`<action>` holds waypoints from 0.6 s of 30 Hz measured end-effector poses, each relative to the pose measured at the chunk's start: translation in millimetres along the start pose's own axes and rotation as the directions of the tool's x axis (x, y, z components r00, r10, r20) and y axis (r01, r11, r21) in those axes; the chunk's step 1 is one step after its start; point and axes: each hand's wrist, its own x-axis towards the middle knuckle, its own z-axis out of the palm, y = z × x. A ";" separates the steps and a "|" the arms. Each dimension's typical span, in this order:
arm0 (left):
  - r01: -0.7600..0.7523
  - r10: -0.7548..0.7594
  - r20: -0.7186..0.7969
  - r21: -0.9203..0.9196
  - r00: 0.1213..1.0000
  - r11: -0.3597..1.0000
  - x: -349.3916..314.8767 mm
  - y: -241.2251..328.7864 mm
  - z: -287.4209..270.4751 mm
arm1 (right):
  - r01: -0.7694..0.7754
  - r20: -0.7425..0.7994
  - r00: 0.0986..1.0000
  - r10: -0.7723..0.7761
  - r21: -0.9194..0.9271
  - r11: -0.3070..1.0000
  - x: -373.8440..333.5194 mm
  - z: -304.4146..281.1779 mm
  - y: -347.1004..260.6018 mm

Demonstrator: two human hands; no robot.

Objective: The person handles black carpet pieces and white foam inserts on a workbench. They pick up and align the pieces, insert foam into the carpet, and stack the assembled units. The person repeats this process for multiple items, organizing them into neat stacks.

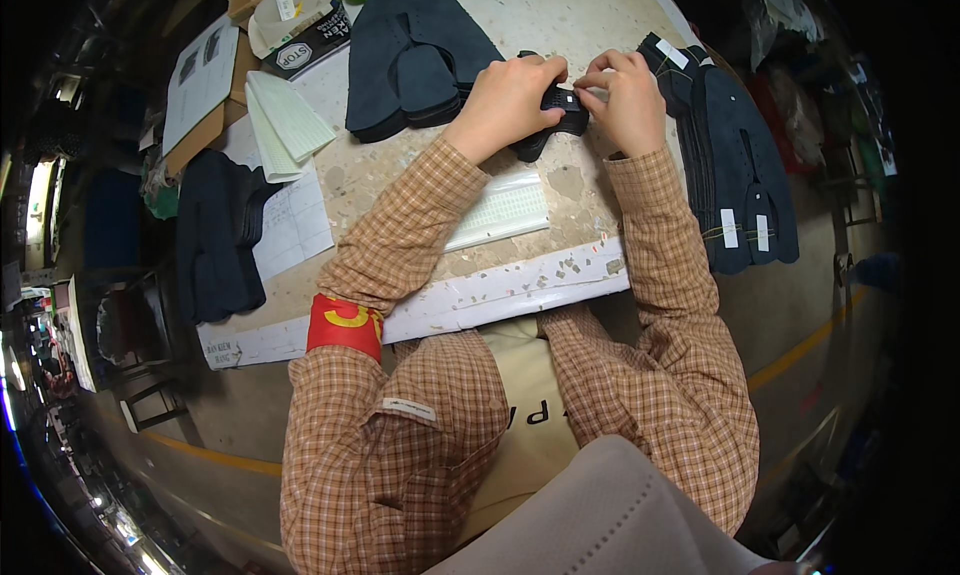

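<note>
My left hand is closed around a small bundle of black cut pieces, its thumb and fingers pressing it on the worktable. A tiny white mark shows on top of the bundle. Close to the right of it, my right hand has its thumb and fingertips pinched together at the bundle's edge. Whatever lies in that pinch is too small to make out. Beside my left hand sits a stack of dark, shoe-upper-shaped pieces.
More dark stacks lie at the table's right edge, with white tags tied on, and at the left. A container, a carton with a printed sheet, a folded paper and a white printed strip are on the table.
</note>
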 end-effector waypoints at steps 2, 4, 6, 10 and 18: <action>-0.013 0.012 -0.027 -0.014 1.000 1.000 1.3 -1.5 -0.7 | -0.059 -0.060 0.996 0.062 0.048 0.997 3.8 -0.2 5.0; -0.014 0.014 -0.040 -0.004 0.999 1.000 2.4 -1.8 -0.5 | -0.036 -0.066 0.997 0.049 0.194 0.980 4.8 -0.6 9.5; -0.003 0.004 -0.039 0.029 0.999 1.000 3.3 -1.4 0.1 | -0.107 0.023 0.994 0.108 0.429 0.897 3.6 1.2 10.1; -0.001 0.001 0.009 0.047 1.000 0.999 2.1 -0.4 2.2 | -0.107 0.097 0.993 0.072 0.437 0.893 -2.6 7.6 0.3; 0.024 -0.024 0.006 -0.012 1.000 1.000 1.5 -2.5 3.8 | -0.055 -0.089 0.995 0.055 -0.005 0.998 -1.1 11.1 -4.9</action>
